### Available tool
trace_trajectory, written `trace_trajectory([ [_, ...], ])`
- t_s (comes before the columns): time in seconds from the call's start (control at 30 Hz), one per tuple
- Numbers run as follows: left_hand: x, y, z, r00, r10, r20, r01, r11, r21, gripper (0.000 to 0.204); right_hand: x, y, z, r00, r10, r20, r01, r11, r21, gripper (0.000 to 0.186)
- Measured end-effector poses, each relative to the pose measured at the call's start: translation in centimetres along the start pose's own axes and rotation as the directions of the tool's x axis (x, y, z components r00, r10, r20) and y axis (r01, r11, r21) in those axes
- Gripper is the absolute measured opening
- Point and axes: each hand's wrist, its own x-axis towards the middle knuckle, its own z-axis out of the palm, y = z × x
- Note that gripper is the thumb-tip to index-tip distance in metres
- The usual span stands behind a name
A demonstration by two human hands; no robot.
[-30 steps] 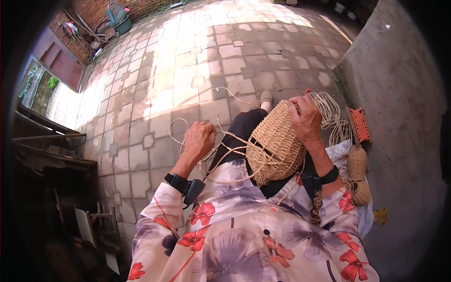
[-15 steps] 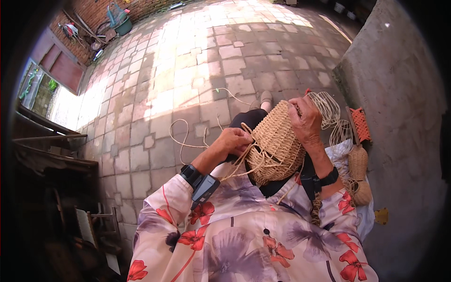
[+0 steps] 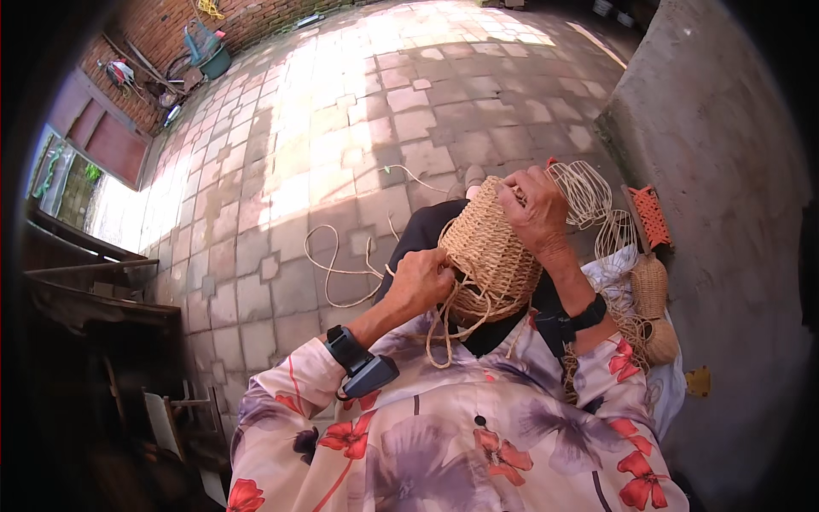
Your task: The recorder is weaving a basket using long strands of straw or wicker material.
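Observation:
A tan woven straw basket (image 3: pixel 488 243) rests tilted over my lap. My right hand (image 3: pixel 539 209) is closed over its narrower far end, with the fingertips curled at the edge. My left hand (image 3: pixel 424 280) is pinched at the basket's left side on a strand of straw cord; its fingertips partly hide the strand. Loose cord ends (image 3: pixel 441 343) loop down from the near end of the weave. A longer cord (image 3: pixel 328 266) trails over the paving left of my left hand.
To the right lie a coil of pale cord (image 3: pixel 584 192), an orange woven piece (image 3: pixel 654 218), a small woven vessel (image 3: pixel 650 290) and a ball of cord (image 3: pixel 660 342) by a white sack (image 3: pixel 670 401). A grey wall (image 3: pixel 725 213) rises alongside. Wooden furniture (image 3: pixel 158 418) stands at the left.
My left hand has shifted slightly down at the basket's side. The basket and my right hand have moved a little left, and loose cord now hangs in a loop below my left hand.

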Motion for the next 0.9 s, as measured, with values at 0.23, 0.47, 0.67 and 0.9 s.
trace_trajectory([
  [0.23, 1.3, -2.1, -1.8, 0.932, -0.117, 0.344, 0.281, 0.833, -0.477, 0.019, 0.0, 0.1, 0.6, 0.998, -0.048, -0.035, 0.048, 0.999, -0.001, 0.013],
  [0.47, 1.3, -6.1, -5.0, 0.978, -0.162, 0.132, 0.209, 0.804, -0.557, 0.019, -0.3, 1.0, 0.2, 0.997, -0.017, -0.073, 0.02, 0.999, 0.029, 0.012],
  [0.67, -2.1, -20.4, -11.1, 0.836, -0.079, -0.543, 0.347, 0.842, 0.413, 0.027, 0.0, 0.8, 0.6, 0.993, -0.085, -0.087, 0.084, 0.996, -0.016, 0.013],
  [0.9, 0.1, -18.0, -10.2, 0.891, -0.031, -0.453, 0.223, 0.9, 0.375, 0.027, -0.1, 0.6, 0.5, 0.995, -0.08, -0.06, 0.081, 0.997, 0.003, 0.013],
])
